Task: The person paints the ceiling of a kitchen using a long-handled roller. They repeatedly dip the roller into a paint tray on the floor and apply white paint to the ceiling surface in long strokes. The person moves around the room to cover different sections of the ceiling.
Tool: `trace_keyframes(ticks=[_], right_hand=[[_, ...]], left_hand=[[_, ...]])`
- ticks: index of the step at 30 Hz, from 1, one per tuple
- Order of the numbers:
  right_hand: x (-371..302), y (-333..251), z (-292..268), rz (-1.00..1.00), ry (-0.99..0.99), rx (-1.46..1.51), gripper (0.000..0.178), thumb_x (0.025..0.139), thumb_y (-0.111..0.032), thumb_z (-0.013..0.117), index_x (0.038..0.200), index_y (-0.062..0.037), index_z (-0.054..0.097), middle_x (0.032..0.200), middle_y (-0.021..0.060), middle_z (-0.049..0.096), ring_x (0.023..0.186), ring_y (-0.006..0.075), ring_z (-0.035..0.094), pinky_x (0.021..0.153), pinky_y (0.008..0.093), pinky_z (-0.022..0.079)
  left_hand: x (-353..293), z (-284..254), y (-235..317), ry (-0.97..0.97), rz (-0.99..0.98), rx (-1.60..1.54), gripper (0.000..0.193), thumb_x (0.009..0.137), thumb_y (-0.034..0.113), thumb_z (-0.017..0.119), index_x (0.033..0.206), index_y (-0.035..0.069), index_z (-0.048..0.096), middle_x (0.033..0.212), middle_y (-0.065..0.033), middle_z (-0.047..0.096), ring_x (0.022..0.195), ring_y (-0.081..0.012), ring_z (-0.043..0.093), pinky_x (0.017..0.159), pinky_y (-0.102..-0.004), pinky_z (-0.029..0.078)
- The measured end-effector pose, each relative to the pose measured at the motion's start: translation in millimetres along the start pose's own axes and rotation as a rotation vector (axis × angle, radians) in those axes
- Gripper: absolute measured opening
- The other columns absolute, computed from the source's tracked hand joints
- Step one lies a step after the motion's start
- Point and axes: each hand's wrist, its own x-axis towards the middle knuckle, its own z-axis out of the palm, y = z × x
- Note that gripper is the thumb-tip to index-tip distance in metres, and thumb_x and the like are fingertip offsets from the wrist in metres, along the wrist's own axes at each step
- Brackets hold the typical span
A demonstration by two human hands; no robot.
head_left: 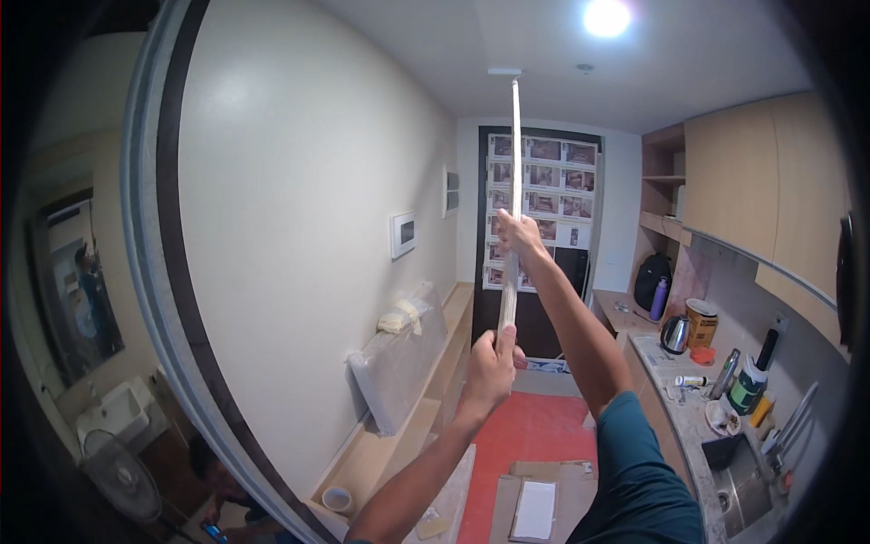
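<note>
A long pale pole [517, 154] rises from in front of me toward the ceiling. At its far tip is a white paint roller [505, 72], which appears to be against the ceiling [435, 45]. My left hand [492, 374] is closed round the lower part of the pole. Higher up, my right hand [519, 233] also grips it, with that arm stretched forward in a teal sleeve. The pole's bottom end is hidden by my left hand.
Left, a wrapped panel [399, 363] leans on the wall above a wooden ledge [362, 453]. The right counter holds a kettle [674, 335], containers and a sink [739, 485]. Cardboard [566, 508] lies on red floor covering [535, 426]. Another person [217, 485] crouches lower left near a fan [118, 473].
</note>
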Motion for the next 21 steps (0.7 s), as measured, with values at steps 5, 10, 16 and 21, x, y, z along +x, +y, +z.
trace_keyframes(ticks=[5,10,16,21], right_hand=[[-81.7,12.9,10.2,0.021,-0.042,0.051,0.019,0.099,-0.026,0.058,0.092,-0.0133,0.046,0.068,-0.0057,0.039,0.053,0.0050,0.037,0.043,0.0240,0.033],[-179.5,13.2,26.0,0.059,-0.059,0.071,0.020,0.100,-0.025,0.058,0.104,-0.0133,0.042,0.070,-0.0058,0.038,0.053,0.0037,0.037,0.042,0.0221,0.032],[-277.1,3.0,59.7,0.007,-0.070,0.107,0.025,0.100,-0.025,0.057,0.114,-0.0115,0.041,0.070,-0.0051,0.039,0.050,0.0045,0.038,0.041,0.0237,0.034],[-357.0,-2.3,77.9,0.086,-0.108,0.154,0.030,0.100,-0.026,0.058,0.118,-0.0070,0.043,0.076,-0.0018,0.045,0.055,0.0050,0.045,0.042,0.0242,0.038]], left_hand=[[-68.9,-10.7,-41.6,0.014,0.052,0.025,0.043,0.104,0.041,0.048,0.087,0.002,0.054,0.070,-0.0050,0.060,0.050,-0.0079,0.050,0.044,-0.0261,0.038],[-155.1,-26.8,-61.6,0.059,0.071,0.046,0.040,0.103,0.038,0.052,0.089,0.000,0.058,0.067,-0.0059,0.060,0.058,-0.0117,0.054,0.054,-0.0296,0.042],[-249.0,-59.2,-65.8,0.044,0.013,0.008,0.035,0.103,0.034,0.050,0.100,0.000,0.058,0.069,-0.0033,0.060,0.056,-0.0074,0.052,0.051,-0.0266,0.042],[-329.3,-83.9,-53.5,0.040,-0.053,0.054,0.032,0.103,0.033,0.051,0.103,0.002,0.058,0.071,0.0005,0.060,0.055,-0.0035,0.050,0.047,-0.0227,0.039]])
